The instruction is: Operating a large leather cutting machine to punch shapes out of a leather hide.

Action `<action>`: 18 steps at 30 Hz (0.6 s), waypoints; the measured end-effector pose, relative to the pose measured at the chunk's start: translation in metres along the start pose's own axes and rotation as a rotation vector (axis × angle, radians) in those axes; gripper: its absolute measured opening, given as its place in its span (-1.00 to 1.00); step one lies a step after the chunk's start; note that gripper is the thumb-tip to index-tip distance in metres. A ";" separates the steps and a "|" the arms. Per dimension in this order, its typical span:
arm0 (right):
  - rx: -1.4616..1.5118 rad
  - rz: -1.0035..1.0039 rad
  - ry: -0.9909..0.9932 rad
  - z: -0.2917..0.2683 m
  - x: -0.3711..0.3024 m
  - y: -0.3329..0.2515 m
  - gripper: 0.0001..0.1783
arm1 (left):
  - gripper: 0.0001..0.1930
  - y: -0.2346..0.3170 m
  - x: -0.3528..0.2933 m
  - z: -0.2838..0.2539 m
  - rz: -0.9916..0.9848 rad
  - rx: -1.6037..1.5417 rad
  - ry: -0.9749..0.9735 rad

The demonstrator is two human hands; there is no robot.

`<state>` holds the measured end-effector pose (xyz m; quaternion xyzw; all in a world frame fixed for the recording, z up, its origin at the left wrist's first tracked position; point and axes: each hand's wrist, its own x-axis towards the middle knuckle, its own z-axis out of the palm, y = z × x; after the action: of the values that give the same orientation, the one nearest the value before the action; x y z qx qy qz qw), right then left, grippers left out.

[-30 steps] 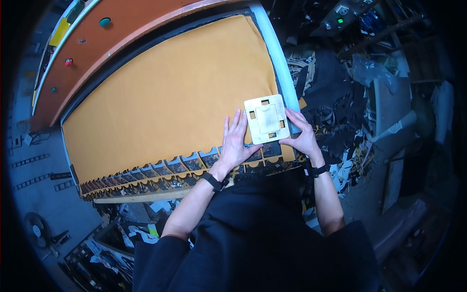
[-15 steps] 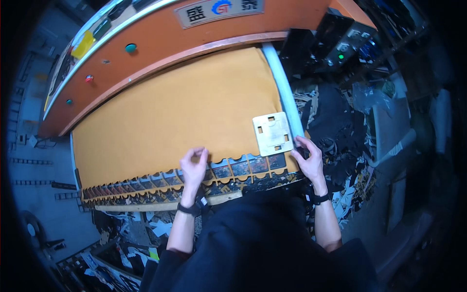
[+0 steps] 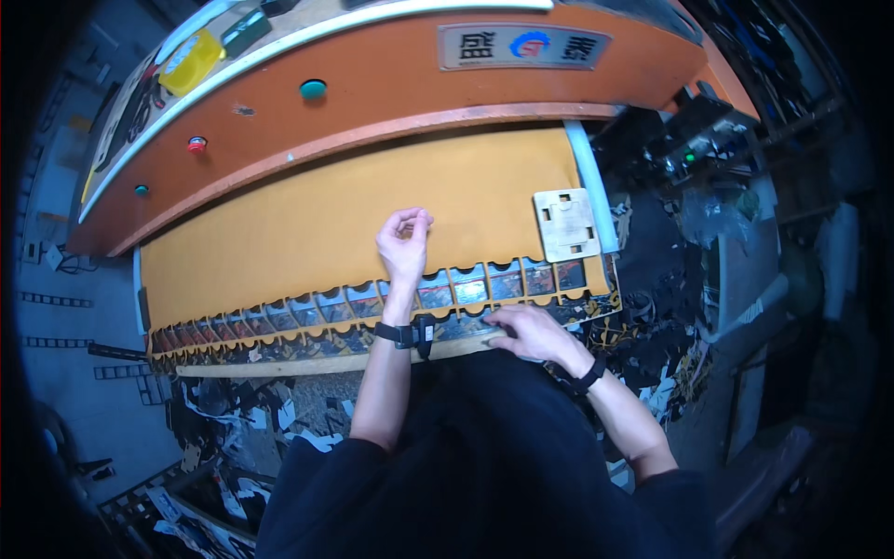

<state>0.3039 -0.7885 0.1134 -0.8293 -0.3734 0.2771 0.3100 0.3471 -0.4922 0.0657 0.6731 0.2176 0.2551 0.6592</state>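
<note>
Two hands: both of yours are off the pale cut-out panel point(image 3: 566, 224), where a second ago both were on it.
Left hand point(image 3: 404, 244): raised over the orange sheet point(image 3: 326, 233), fingers curled loosely together, palm empty, holding nothing; half a second ago it was lower, near the sheet's near edge.
Right hand point(image 3: 533, 334): it has dropped back to the near edge of the worktop point(image 3: 307, 365), fingers spread flat on the strip of cut-outs point(image 3: 391, 312), clamped on nothing.
Panel position: you have left it lying flat at the far right corner of the orange sheet, touching the pale rail point(image 3: 592, 186) on the right side, well apart from either hand.
Judgement: the panel looks set down and released; your hands appear to be moving on to the near edge.
Sign: one rectangular grey plate point(image 3: 524, 47) with red and blue marks, far centre on the orange machine housing point(image 3: 391, 98).
Buttons: a green one point(image 3: 313, 88) left of the plate, a red one point(image 3: 196, 144) and a small green one point(image 3: 141, 190) further left.
Yellow item: a rounded yellow object point(image 3: 190, 50) on the far left top of the housing; kind unclear.
Floor: scattered offcuts point(image 3: 233, 410) near left.
</note>
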 end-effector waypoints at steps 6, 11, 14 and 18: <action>-0.185 -0.156 -0.038 0.082 0.039 -0.040 -0.38 | -0.86 0.003 -0.008 -0.143 0.041 0.084 0.111; -0.490 -0.294 0.000 0.100 0.038 -0.046 -0.46 | -0.91 0.006 -0.064 -0.241 0.374 0.798 0.125; -0.524 -0.286 0.047 0.106 0.041 -0.052 -0.43 | -0.90 -0.026 -0.116 -0.282 0.228 0.976 0.108; -0.561 -0.236 0.203 0.110 0.040 -0.051 -0.38 | -0.87 -0.040 -0.127 -0.266 0.419 0.888 0.338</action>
<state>0.2281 -0.6957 0.0691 -0.8568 -0.4958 0.0414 0.1351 0.0831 -0.3640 0.0186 0.8663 0.2691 0.3698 0.2006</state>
